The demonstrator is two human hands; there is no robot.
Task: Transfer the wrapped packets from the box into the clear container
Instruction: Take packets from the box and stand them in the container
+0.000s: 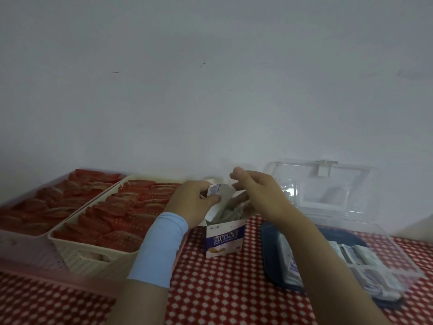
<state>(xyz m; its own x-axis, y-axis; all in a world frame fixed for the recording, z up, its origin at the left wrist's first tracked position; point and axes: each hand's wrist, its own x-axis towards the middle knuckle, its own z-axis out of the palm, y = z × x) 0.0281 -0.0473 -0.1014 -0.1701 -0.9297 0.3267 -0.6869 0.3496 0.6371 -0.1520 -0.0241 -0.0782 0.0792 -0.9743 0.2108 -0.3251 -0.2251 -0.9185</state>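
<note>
left hand (194,202) clamped on a wrapped packet (220,192) | packet just above the open box (223,240), which stands on the tabletop (222,289) under both hands | right hand (260,195) curled at the packet's far side, grip unclear | clear container (398,266) right of right hand

Probably a home: red checked tablecloth (222,289) against plain white wall (210,78), baskets (77,252) of red snack packets (131,207)
</note>
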